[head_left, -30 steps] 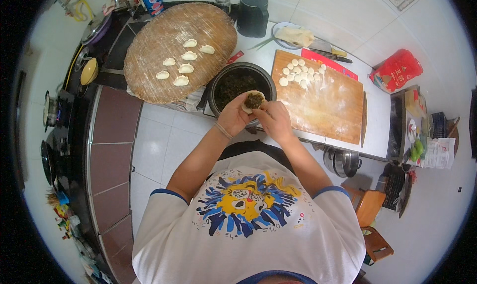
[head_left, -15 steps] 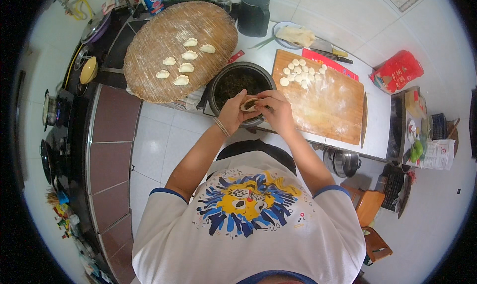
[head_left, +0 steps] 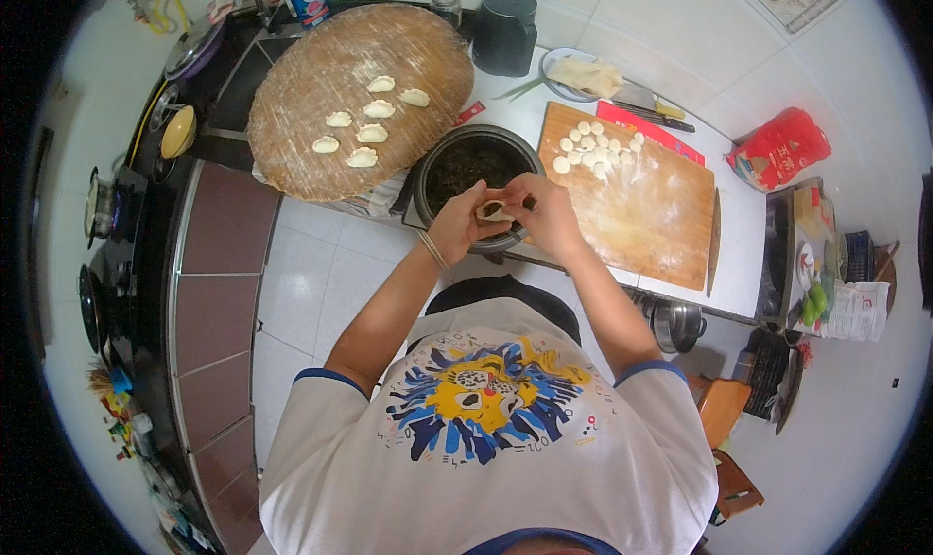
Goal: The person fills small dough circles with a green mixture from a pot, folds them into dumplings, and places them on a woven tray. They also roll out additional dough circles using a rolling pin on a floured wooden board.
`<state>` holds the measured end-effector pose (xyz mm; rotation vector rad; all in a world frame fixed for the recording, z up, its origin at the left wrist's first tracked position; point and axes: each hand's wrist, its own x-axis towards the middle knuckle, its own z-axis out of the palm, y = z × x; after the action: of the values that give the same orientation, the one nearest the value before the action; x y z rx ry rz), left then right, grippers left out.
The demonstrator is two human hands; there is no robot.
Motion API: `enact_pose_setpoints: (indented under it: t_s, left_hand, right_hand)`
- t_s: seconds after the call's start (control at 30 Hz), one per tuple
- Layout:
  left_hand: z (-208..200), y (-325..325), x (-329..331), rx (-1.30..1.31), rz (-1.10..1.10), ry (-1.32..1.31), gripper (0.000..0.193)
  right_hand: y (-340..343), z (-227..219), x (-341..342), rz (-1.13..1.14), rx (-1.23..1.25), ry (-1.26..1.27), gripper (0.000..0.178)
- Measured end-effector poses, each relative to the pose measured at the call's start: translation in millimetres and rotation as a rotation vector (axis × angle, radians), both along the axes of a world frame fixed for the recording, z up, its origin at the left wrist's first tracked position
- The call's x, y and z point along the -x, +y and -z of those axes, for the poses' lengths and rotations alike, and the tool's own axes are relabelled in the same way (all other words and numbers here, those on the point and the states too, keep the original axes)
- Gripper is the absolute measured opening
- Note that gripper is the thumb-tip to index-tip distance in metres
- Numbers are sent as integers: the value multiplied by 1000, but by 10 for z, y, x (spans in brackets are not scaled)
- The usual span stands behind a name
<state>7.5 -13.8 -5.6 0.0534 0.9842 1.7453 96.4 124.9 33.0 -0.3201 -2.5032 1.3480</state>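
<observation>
Over the near rim of a dark pot holding dark green filling, both hands hold one dumpling. It is a round of dough folded partway around some filling. My left hand cradles it, fingers closed around its underside and left edge. With its fingertips, my right hand pinches the dough's right edge. To the left, several folded dumplings lie on a large round, flour-dusted woven tray. Small pale dough pieces sit on the wooden board to the right.
A black kettle stands behind the pot. Beyond the board are a plate with pale dough and a knife. A red bag leans at the right wall. Below the counter sits a metal pot.
My right hand has shifted slightly along the dumpling's edge, its fingers more bent. The whole view has moved a little; the tray, pot and board stay as they were.
</observation>
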Motion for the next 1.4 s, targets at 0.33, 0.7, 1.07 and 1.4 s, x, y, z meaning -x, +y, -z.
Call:
enact_pose_setpoints:
  t_s: [0.33,0.7,1.07,1.4]
  left_hand:
    - [60,-24,17,-190,-97,-128,48]
    - [40,19,-23,-203,-38,-177,50]
    - [128,50,-42,-132,-28,-119,49]
    - [135,95,-91,-87,-44,-53,45]
  right_hand:
    - [188,-58,-109,111,34,112,23]
    - [179,376,-246,134,523,72,23]
    - [107,238,-278,132,-39,122,20]
    - [41,107,-263,137,-206,98,19]
